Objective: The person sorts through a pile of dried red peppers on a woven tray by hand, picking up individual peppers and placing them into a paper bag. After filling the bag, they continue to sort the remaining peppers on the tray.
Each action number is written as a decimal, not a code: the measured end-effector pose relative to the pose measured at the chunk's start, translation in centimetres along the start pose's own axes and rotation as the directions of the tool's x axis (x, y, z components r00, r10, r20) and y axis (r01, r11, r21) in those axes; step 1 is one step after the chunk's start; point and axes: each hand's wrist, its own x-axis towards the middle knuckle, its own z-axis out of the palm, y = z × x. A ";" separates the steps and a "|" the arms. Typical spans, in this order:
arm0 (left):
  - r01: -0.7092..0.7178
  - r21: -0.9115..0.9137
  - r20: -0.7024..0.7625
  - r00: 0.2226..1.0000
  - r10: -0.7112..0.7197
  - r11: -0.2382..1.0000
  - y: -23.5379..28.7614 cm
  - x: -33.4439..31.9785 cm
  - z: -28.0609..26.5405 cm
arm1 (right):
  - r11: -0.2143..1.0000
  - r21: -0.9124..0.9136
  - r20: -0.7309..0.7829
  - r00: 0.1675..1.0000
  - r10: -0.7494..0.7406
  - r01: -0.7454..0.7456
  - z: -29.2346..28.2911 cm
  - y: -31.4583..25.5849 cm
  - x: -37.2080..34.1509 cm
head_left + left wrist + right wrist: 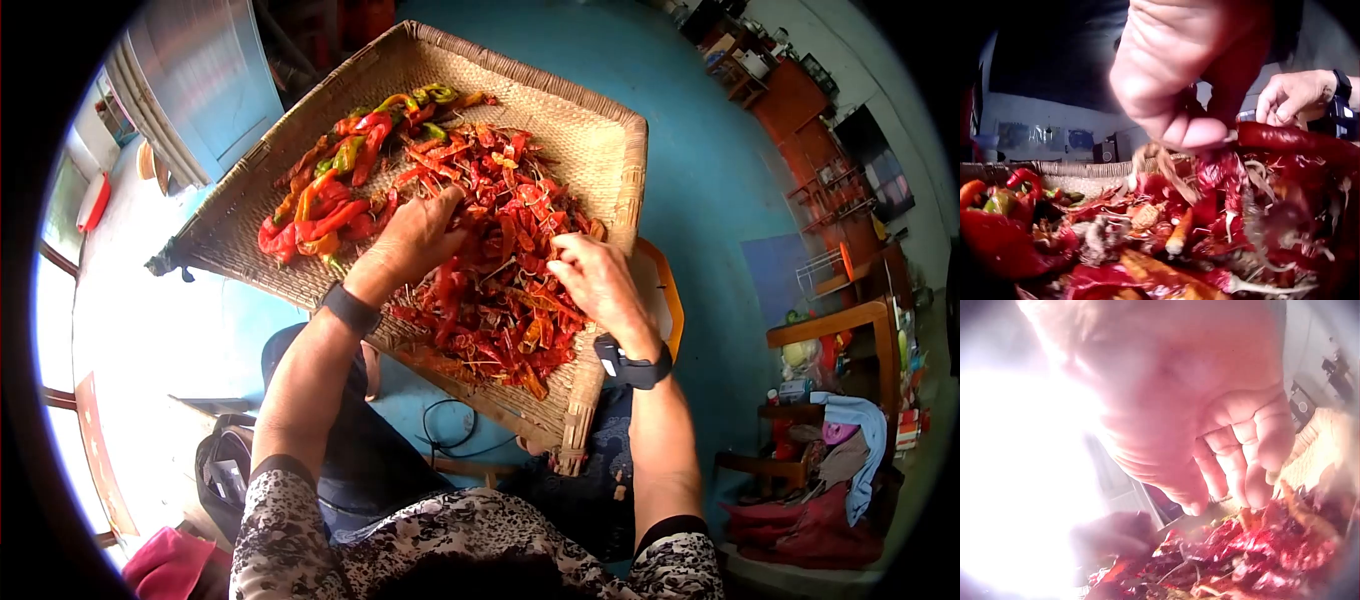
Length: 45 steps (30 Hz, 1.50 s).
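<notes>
A wide woven basket (590, 130) bears a heap of dried red chili peppers (500, 290) and, on its left, fresher red, orange and green chili peppers (320, 215). My left hand (415, 240) reaches into the middle of the heap. Its thumb and fingers pinch at the stem end of a glossy red chili pepper (1291, 137), which extends rightward in the left wrist view. Over the heap's right side hovers my right hand (598, 280), its fingers (1229, 462) loosely bent with nothing between them.
Under the basket's right side shows a yellow-rimmed round thing (672, 300). A wooden chair (840, 400) piled with clothes stands at the right. To the left is a dark bag (225, 465), and a black cable (450, 425) lies on the blue floor.
</notes>
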 end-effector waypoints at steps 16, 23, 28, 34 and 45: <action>0.004 -0.749 -0.062 0.995 -0.076 0.663 4.9 1.4 2.2 | 0.768 0.557 0.216 0.948 0.234 -0.317 1.4 -2.8 1.1; -0.010 -0.697 -0.021 1.000 -0.006 0.717 5.2 1.7 2.5 | 0.678 0.697 0.138 0.971 0.194 -0.234 2.6 -1.0 1.1; 0.097 -0.824 0.028 0.991 -0.131 0.559 4.8 1.7 1.6 | 0.734 0.654 -0.040 0.962 0.272 -0.181 -0.4 -1.0 0.6; 0.134 -0.895 0.069 0.984 -0.165 0.424 2.7 1.4 0.5 | 0.971 0.117 -0.427 0.872 0.238 -0.208 -5.3 5.3 -1.6; 0.224 -0.932 0.209 0.974 -0.083 0.284 5.4 1.3 1.0 | 0.959 -0.081 -0.272 0.932 0.239 -0.270 -5.2 2.2 -2.1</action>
